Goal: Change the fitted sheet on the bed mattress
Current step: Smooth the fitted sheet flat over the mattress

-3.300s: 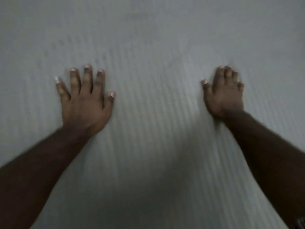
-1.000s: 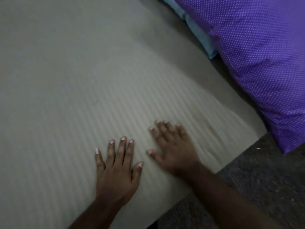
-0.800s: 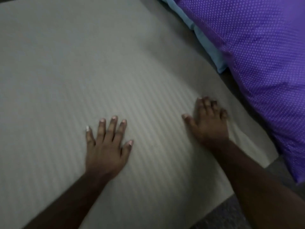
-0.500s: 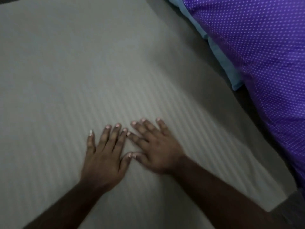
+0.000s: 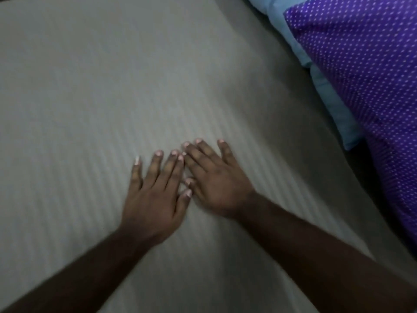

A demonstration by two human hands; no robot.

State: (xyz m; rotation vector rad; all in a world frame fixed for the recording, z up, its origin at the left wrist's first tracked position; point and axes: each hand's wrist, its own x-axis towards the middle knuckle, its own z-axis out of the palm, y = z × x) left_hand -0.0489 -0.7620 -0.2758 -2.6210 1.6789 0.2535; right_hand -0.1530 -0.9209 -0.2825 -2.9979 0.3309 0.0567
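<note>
The left hand (image 5: 155, 197) lies flat on the sheet (image 5: 90, 98), palm down, with the fingers straight and a little spread. It holds nothing. The right hand (image 5: 216, 184) lies just beside it on the right, also flat and palm down, fingers straight and slightly apart, holding nothing. The two hands meet in the middle: the index fingers touch near the tips, and the thumbs are close together below them. Both forearms come in from the near edge of the view, the left one from the lower left and the right one from the lower right.

The sheet is pale grey with fine woven stripes. It covers the mattress under the hands and spreads far to the left and to the far side, smooth around the hands. Its right edge runs diagonally from the far middle to the near right.

Beyond this edge, on the right, is a purple cloth (image 5: 365, 75) with small white dots. A light blue cloth (image 5: 334, 105) shows beneath its left border.
</note>
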